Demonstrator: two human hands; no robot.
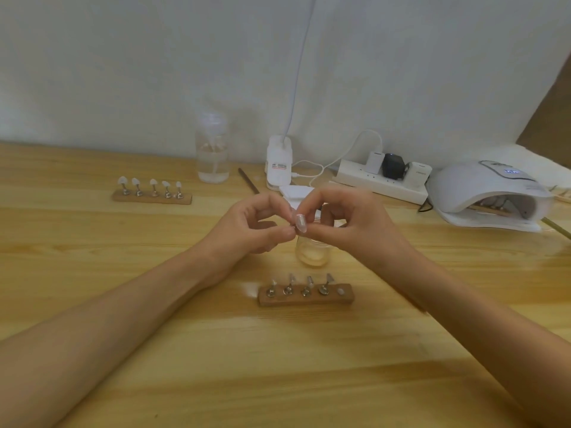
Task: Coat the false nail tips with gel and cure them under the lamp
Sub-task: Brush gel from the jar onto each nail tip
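We pinch clear nail tip [299,223] between both hands. Left hand [247,225] fingers curled, gripping its lower end; right hand [343,223] thumb and forefinger closed on its upper edge. Tip raised just above glass jar [312,251]. Nearer us, wooden holder [306,299] with four clips. Second holder [151,197] with five tips, far left. Lamp [488,193] far right, a strip inside.

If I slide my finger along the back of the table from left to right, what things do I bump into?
Wooden holder with five nail tips → clear bottle → thin brown stick → white bottle → power strip → curing lamp.
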